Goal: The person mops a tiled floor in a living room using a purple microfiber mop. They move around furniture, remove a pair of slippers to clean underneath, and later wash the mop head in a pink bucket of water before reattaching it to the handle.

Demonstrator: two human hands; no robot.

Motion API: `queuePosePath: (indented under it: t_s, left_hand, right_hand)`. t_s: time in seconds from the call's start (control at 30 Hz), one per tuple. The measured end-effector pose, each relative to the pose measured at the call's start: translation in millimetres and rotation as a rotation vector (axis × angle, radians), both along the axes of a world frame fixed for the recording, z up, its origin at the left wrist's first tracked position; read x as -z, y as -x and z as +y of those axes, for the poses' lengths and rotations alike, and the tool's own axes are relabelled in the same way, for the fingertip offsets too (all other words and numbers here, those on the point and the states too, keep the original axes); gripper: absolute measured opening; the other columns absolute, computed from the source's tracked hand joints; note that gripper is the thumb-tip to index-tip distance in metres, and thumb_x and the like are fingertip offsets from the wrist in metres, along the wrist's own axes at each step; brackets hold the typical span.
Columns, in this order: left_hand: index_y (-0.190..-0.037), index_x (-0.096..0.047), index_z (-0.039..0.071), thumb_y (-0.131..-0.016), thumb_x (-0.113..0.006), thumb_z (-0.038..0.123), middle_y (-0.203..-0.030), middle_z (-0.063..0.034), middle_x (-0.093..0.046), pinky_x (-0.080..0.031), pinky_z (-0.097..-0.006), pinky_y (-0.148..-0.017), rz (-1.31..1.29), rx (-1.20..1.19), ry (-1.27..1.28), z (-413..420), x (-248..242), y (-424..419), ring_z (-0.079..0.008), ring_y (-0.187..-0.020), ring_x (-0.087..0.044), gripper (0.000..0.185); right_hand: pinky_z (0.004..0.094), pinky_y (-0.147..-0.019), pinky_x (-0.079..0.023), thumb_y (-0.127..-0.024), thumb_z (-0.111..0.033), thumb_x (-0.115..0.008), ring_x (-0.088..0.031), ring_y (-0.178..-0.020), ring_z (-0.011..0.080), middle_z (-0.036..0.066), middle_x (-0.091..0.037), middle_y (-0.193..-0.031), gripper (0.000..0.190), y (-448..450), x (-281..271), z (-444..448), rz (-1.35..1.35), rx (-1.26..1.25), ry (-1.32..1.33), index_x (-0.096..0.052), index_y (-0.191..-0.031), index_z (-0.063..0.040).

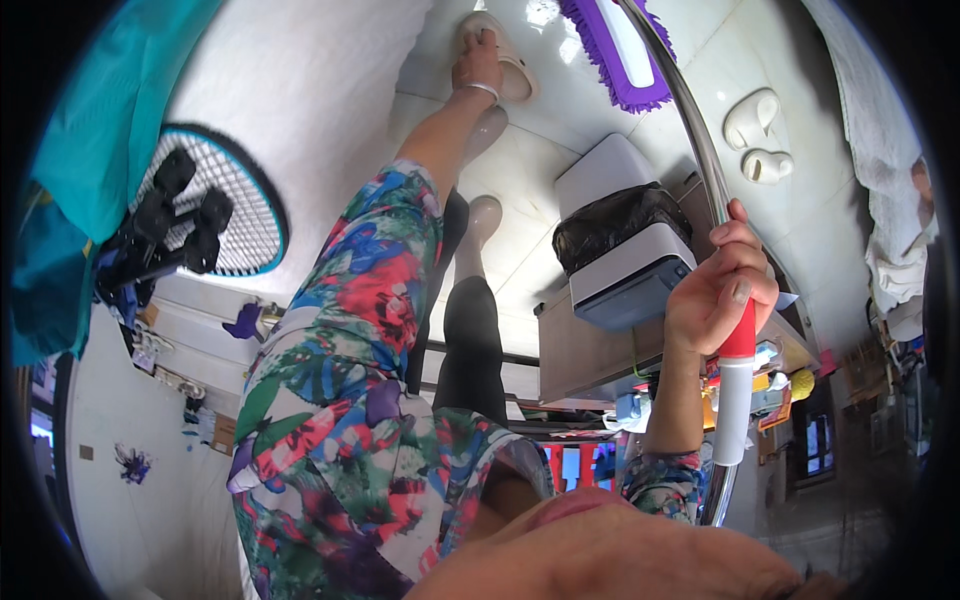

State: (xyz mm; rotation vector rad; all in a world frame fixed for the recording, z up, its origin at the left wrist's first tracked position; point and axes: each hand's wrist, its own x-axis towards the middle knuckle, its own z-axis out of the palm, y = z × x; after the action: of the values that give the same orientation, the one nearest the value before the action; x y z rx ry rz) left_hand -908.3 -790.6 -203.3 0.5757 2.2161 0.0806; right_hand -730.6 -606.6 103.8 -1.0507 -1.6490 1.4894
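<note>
My left hand (480,64), with a bracelet at the wrist, reaches down to the floor and grips a beige slipper (517,79) by its upper. Whether the slipper is lifted off the tiles I cannot tell. My right hand (724,281) is closed around the handle (694,120) of a flat mop, at the red part of its red and white grip (736,405). The purple fringed mop head (626,52) with its white plate lies on the tiles, to the right of the slipper. My feet (485,214) stand on the floor below my left arm.
A white bin (630,259) lined with a black bag stands beside a wooden cabinet (577,352). Two white slippers (752,120) lie farther right. White cloth (885,195) hangs at the right edge. On the left are a racket (262,202), black objects (176,214) and teal fabric (97,150).
</note>
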Motion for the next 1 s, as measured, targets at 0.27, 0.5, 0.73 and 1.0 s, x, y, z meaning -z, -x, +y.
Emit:
queuePosePath:
  t_s: [0.27, 0.5, 0.73, 1.0]
  left_hand:
    - [-0.108, -0.046, 0.009, -0.082, -0.047, -0.005, -0.099, -0.0086, -0.056, -0.056, -0.0357, -0.061, -0.612, -1.054, -0.162, -67.1, -52.9, -121.9, -0.0214, -0.093, -0.061, 0.029]
    - [-0.11, -0.049, 0.01, -0.085, -0.045, -0.008, -0.099, -0.0047, -0.058, -0.054, -0.0309, -0.072, -0.596, -1.243, -0.346, -170.8, -133.5, -142.5, -0.0164, -0.092, -0.059, 0.031]
    - [-0.111, -0.051, 0.01, -0.086, -0.044, -0.008, -0.1, -0.0059, -0.058, -0.05, -0.0281, -0.076, -0.643, -1.363, -0.416, -218.1, -167.2, -169.8, -0.0155, -0.092, -0.057, 0.031]
    - [-0.11, -0.05, 0.01, -0.091, -0.05, -0.005, -0.104, -0.0034, -0.06, -0.051, -0.0281, -0.082, -0.681, -1.199, -0.422, -281.8, -151.1, -171.4, -0.0148, -0.094, -0.06, 0.025]
  right_hand:
    - [0.0602, -0.104, -0.038, -0.09, -0.003, -0.048, -0.06, -0.087, 0.029, 0.013, -0.056, -0.076, 0.007, -65.6, 93.7, 18.7, 0.131, 0.046, -0.01, -0.047, -0.083, -0.003]
    - [0.0552, -0.104, -0.041, -0.089, 0.003, -0.047, -0.061, -0.085, 0.0267, 0.013, -0.058, -0.077, 0.007, -55.6, 143.0, -3.3, 0.07, 0.117, 0.048, -0.046, -0.082, -0.001]
    - [0.0452, -0.095, -0.047, -0.091, 0.0, -0.053, -0.062, -0.086, 0.025, 0.009, -0.061, -0.081, 0.012, -52.8, 164.6, -38.5, 0.09, 0.048, 0.062, -0.051, -0.079, -0.002]
    - [0.045, -0.096, -0.045, -0.093, -0.002, -0.054, -0.061, -0.085, 0.0226, 0.009, -0.061, -0.079, 0.014, -60.1, 163.0, -84.0, -0.036, -0.138, -0.035, -0.05, -0.079, -0.003]
